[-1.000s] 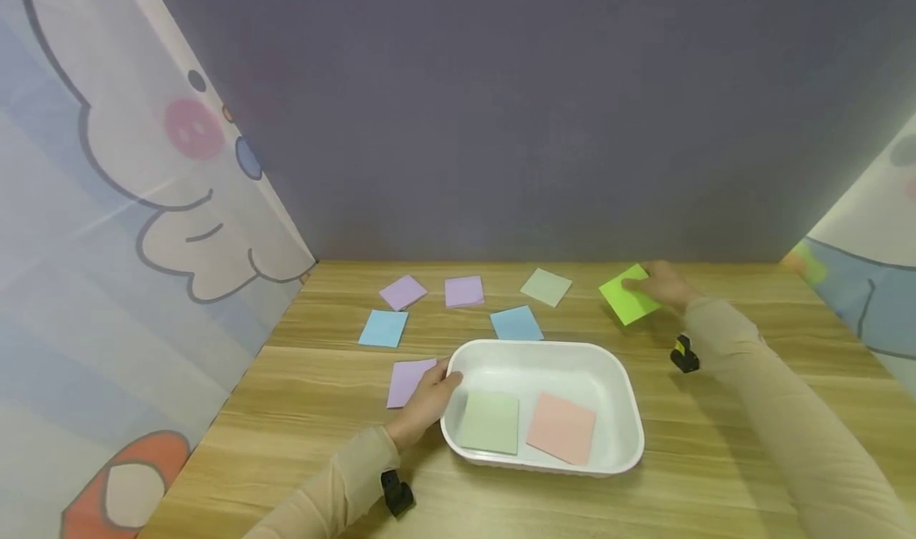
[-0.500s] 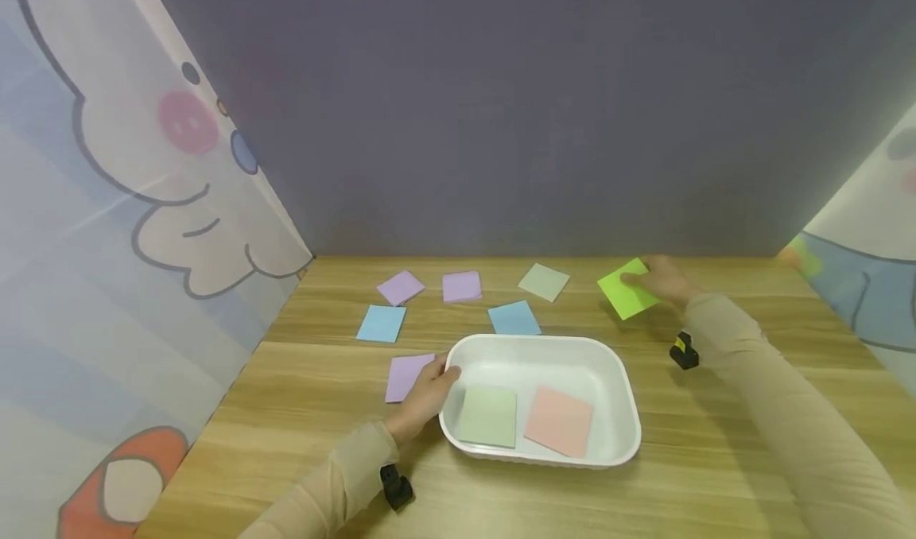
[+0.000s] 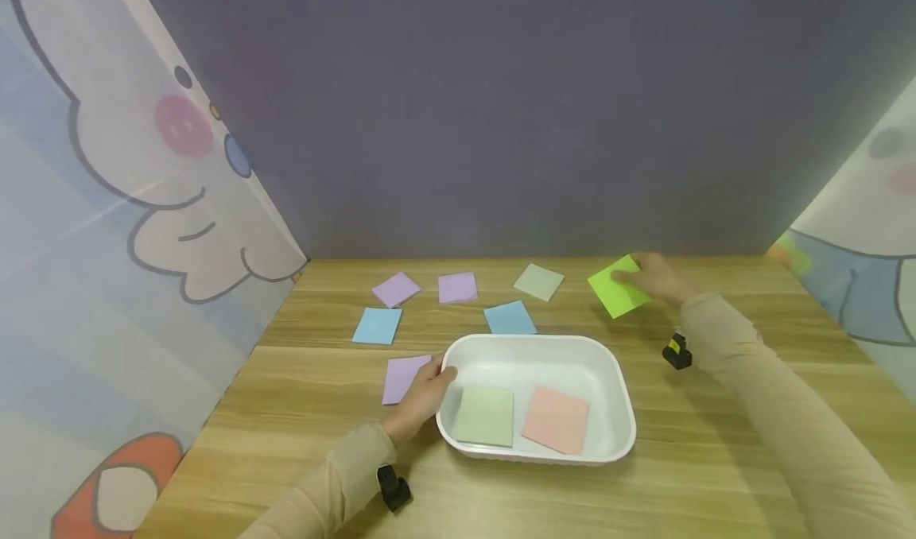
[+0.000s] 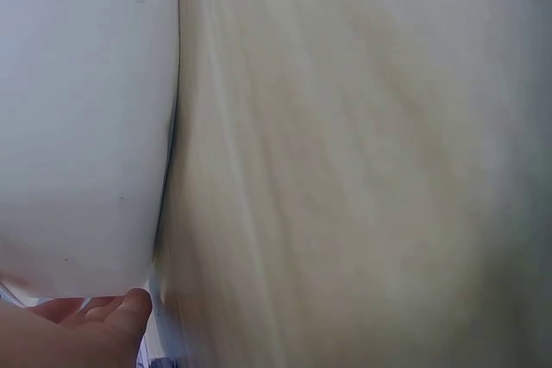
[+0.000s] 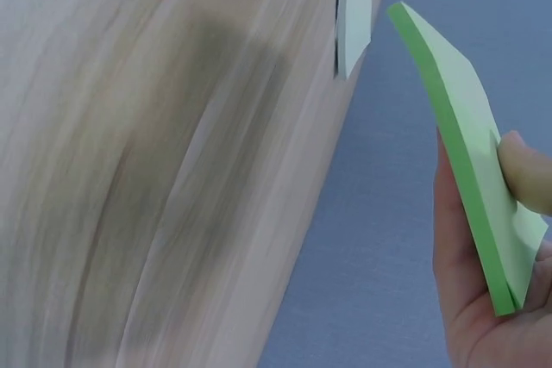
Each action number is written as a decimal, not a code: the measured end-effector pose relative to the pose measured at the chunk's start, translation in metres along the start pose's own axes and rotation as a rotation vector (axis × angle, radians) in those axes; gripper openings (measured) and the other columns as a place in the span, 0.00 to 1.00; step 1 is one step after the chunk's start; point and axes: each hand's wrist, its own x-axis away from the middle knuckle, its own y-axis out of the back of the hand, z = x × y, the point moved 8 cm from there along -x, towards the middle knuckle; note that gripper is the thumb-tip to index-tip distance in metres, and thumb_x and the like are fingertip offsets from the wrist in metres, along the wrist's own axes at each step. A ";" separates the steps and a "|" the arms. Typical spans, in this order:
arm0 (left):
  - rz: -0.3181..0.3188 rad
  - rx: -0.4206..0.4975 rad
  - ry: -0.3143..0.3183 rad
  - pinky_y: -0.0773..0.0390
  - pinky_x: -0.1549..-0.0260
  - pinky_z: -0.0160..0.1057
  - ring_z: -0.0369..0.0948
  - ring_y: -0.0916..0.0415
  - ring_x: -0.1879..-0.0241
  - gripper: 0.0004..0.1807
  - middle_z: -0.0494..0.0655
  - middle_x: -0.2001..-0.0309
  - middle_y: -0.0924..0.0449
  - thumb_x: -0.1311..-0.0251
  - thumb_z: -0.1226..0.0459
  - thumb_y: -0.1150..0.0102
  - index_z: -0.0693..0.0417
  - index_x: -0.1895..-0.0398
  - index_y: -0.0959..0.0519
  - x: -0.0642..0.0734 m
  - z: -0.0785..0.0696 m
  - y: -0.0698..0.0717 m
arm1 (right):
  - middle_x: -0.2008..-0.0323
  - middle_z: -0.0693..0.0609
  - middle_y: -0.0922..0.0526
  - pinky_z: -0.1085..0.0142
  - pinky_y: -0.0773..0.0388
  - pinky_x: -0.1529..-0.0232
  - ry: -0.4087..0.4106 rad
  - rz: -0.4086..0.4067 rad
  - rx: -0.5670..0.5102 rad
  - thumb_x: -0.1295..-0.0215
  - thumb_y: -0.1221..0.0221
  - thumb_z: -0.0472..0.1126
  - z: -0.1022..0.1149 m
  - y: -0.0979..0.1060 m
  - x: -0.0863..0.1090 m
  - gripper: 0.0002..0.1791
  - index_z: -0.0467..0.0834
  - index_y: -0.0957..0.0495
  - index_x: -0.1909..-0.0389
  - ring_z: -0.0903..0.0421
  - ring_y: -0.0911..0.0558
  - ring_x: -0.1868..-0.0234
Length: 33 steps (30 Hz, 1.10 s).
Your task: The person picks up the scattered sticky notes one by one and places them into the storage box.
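Observation:
My left hand grips the left rim of a white plastic tub, thumb over the edge. The left wrist view shows the tub's outer side and the fingers under it. Inside lie a pale green sticky note pad and a pink one, side by side. At the back right, my right hand pinches a bright green sticky note pad between thumb and fingers. That pad is held tilted above the table, its thick edge visible in the right wrist view.
Behind the tub lie purple pads, blue pads and a pale green pad. Another purple pad is partly behind the left hand. A grey wall closes the wooden table's back edge.
The head view has shifted slightly. My right hand and its bright green pad have drifted a little to the left; the left hand keeps its grip on the tub.

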 end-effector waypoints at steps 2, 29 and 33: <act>-0.004 -0.011 -0.003 0.21 0.54 0.45 0.51 0.26 0.49 0.26 0.63 0.40 0.33 0.31 0.61 0.62 0.61 0.33 0.43 -0.001 0.000 0.001 | 0.66 0.43 0.24 0.67 0.23 0.68 0.002 -0.003 -0.018 0.34 0.48 0.49 0.001 -0.002 0.001 0.27 0.27 0.35 0.50 0.55 0.25 0.69; -0.020 -0.004 0.005 0.21 0.55 0.44 0.51 0.27 0.48 0.26 0.63 0.40 0.33 0.31 0.61 0.62 0.61 0.33 0.43 -0.004 0.005 -0.002 | 0.69 0.44 0.24 0.67 0.24 0.71 0.059 0.007 0.008 0.34 0.49 0.48 0.035 -0.006 0.014 0.23 0.30 0.33 0.53 0.55 0.24 0.72; -0.011 0.010 0.000 0.21 0.55 0.45 0.52 0.26 0.48 0.26 0.63 0.40 0.34 0.31 0.61 0.62 0.61 0.32 0.44 -0.004 0.003 -0.003 | 0.69 0.44 0.23 0.67 0.23 0.71 0.051 0.006 0.000 0.34 0.49 0.47 0.035 -0.008 0.015 0.23 0.29 0.33 0.53 0.56 0.24 0.72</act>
